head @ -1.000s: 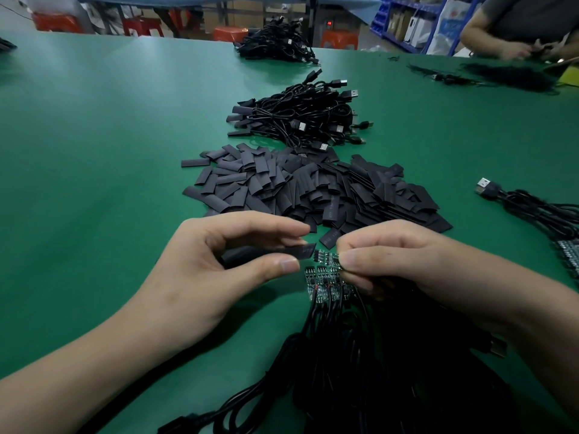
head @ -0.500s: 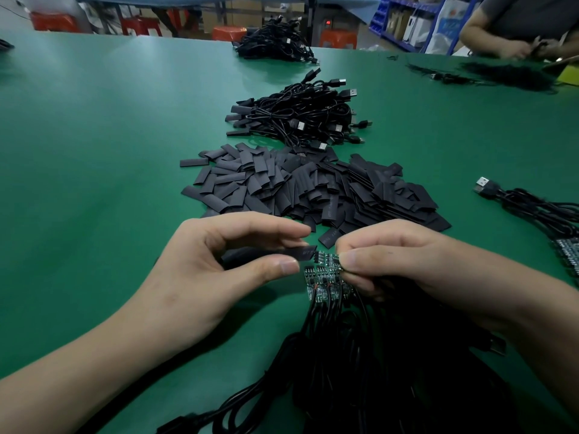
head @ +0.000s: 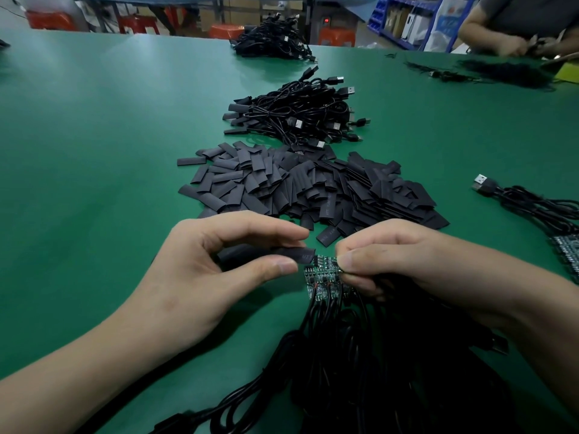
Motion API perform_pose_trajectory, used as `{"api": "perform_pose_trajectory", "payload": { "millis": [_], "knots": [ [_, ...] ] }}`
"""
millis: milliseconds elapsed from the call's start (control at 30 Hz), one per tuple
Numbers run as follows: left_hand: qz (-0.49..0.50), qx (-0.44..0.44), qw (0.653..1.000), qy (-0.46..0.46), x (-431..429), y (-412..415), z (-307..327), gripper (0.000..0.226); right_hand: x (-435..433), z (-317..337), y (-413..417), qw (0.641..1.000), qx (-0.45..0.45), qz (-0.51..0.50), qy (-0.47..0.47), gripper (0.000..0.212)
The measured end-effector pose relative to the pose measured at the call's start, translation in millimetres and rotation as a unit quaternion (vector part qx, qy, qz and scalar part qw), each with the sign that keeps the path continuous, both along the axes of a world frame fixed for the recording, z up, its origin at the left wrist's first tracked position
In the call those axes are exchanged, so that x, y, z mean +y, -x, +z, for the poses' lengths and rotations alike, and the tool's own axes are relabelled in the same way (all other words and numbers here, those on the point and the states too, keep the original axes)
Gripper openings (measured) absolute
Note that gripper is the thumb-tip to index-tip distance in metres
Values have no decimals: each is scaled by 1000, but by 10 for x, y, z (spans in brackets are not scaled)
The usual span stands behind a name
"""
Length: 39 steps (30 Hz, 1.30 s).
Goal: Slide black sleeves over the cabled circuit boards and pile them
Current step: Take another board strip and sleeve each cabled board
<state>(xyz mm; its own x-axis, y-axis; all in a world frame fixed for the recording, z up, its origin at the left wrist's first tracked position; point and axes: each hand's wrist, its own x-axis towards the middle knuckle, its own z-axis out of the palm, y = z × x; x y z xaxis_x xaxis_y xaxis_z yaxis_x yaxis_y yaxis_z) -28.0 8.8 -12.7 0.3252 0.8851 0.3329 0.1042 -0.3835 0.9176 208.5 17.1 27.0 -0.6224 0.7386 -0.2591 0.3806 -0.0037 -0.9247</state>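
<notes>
A sleeved pile (head: 297, 111) lies beyond the heap of loose sleeves (head: 297, 186), many boards seemingly left, while the left hand (head: 200, 277) pinches one sleeve (head: 294, 255) at the bare board (head: 326, 264) that the right hand (head: 407, 261) pinches.

Wide green table (head: 94, 136) fills the frame; red stools (head: 50, 20) along the top edge, blue shelving (head: 379, 17) upper right.

The left grip (head: 200, 270) pinches a black sleeve (head: 291, 254), its end meeting the circuit board (head: 326, 264) pinched by the right grip (head: 407, 264). Loose sleeves (head: 297, 189) lie heaped just beyond them, around the middle of the green tabletop (head: 94, 151).
</notes>
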Motion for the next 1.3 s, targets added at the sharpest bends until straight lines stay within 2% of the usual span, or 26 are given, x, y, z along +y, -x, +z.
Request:
{"api": "perform_pose_trajectory", "payload": {
  "millis": [400, 867, 967, 1133, 1300],
  "knots": [
    [-10, -28, 999, 29, 20, 7, -11, 29, 0, -3, -8, 999, -11, 20, -45, 33],
    [-28, -26, 999, 30, 13, 11, -15, 28, 14, -19, -27, 1000, 26, 7, 5, 33],
    [-22, -9, 999, 22, 10, 5, -9, 28, 16, -18, -26, 1000, 29, 6, 9, 33],
    [8, 55, 998, -40, -12, -6, 16, 24, 8, -6, -19, 1000, 23, 7, 10, 34],
    [16, 70, 996, -57, -17, -12, 24, 25, 7, -6, -13, 1000, 9, 6, -2, 34]
  ]
}}
